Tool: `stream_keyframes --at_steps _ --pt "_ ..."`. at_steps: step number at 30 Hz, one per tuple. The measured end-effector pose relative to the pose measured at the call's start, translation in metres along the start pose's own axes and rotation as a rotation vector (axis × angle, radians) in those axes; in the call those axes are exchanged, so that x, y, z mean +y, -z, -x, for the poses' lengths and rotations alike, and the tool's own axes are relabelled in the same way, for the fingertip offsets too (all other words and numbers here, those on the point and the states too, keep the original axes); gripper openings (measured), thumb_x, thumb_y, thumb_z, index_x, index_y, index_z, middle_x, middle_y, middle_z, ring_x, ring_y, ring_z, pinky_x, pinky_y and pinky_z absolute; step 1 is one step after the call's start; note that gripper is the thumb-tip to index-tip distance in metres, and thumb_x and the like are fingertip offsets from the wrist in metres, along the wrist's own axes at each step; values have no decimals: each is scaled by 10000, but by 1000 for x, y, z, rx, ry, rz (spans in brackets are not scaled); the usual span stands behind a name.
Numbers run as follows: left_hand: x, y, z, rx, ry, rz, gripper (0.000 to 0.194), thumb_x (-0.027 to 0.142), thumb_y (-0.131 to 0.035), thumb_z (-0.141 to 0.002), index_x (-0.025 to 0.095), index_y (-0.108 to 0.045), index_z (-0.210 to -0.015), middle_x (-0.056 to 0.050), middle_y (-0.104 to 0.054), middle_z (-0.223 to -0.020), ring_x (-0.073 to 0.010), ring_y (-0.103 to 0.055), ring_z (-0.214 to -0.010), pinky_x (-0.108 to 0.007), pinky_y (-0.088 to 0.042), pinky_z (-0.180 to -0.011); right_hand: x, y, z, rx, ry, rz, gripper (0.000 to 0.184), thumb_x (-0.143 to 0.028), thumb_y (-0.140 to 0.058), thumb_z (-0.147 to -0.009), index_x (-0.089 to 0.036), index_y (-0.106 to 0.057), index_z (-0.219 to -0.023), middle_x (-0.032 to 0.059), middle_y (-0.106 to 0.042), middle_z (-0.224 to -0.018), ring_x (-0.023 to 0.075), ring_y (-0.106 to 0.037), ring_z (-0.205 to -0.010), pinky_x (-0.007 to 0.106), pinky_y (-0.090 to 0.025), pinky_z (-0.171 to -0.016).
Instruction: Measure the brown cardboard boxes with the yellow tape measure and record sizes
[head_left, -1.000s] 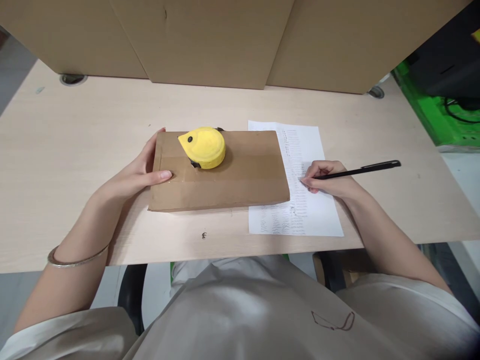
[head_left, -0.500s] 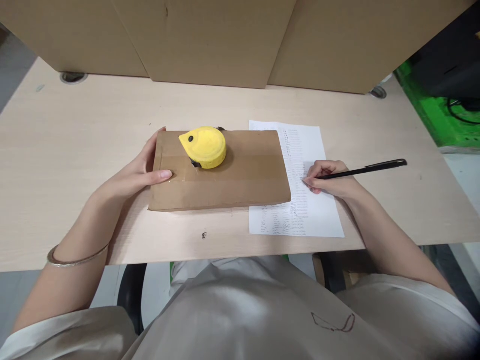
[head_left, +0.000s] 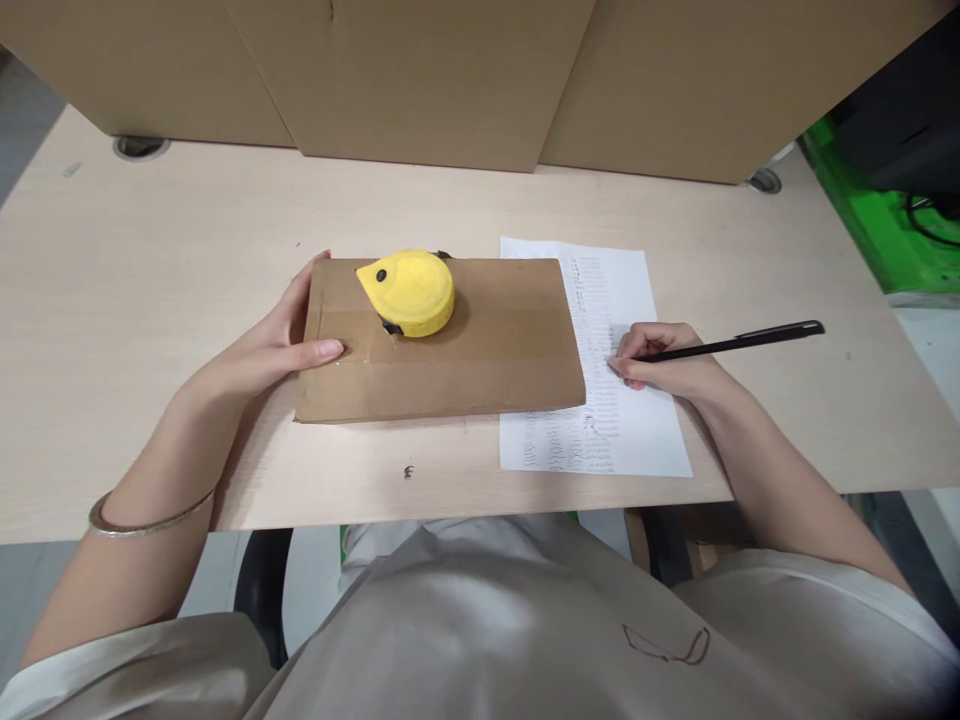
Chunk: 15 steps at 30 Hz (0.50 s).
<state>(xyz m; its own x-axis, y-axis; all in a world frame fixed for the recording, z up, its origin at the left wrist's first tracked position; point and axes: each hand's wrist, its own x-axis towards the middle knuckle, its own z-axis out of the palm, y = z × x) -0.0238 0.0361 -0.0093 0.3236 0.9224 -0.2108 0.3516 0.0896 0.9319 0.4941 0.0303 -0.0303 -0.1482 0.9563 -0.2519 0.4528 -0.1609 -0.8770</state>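
My left hand (head_left: 281,335) grips the left end of a flat brown cardboard box (head_left: 495,350), thumb on top and the other fingers mostly hidden behind its edge. On the box lies a yellow tape measure (head_left: 412,292), rounded with one pointed end and black parts at its sides. The box covers part of a white sheet of paper (head_left: 637,440) that bears rows of small marks. Over the right part of that sheet, my right hand (head_left: 660,358) is closed around a black pen (head_left: 750,340), its tip low at the paper and its cap end pointing right.
Tall cardboard panels (head_left: 420,80) stand along the back of the pale wooden table (head_left: 187,230). Cable holes (head_left: 141,148) sit at the back corners. Beyond the right edge are a green surface (head_left: 862,220) and a dark object. A small dark mark (head_left: 409,472) shows near the front edge.
The pen has tilted and shifted slightly to the right in my right hand. My left hand, the box and the tape measure stay almost where they were.
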Motion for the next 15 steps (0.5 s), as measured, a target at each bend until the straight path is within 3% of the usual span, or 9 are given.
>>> stream_keyframes --at_steps 7,12,15 --pt "-1 0 0 -19 -18 2 1403 721 -972 -846 353 -160 -1929 -103 -324 -1991 -565 -316 -1800 -699 -428 -1425 1 5 6 38 12 -6 542 -582 -1104 -653 -255 -676 -593 21 -646 -539 152 -584 -509 327 -468 -517" --pt "-3 3 -2 -9 -12 -30 1485 779 -966 -822 296 -112 -1937 -128 -262 -2013 -587 -162 -1843 -721 -389 -1441 1 4 5 28 -14 -29 532 -561 -1126 -616 -250 -695 -600 18 -648 -539 142 -576 -515 313 -455 -526" --pt "-8 5 -4 -22 -28 -39 1536 812 -976 -790 296 -95 -1937 -146 -221 -2021 -595 -162 -1844 -759 -370 -1434 0 3 4 34 -31 -22 538 -560 -1130 -596 -246 -694 -583 14 -640 -527 130 -559 -507 300 -431 -516"
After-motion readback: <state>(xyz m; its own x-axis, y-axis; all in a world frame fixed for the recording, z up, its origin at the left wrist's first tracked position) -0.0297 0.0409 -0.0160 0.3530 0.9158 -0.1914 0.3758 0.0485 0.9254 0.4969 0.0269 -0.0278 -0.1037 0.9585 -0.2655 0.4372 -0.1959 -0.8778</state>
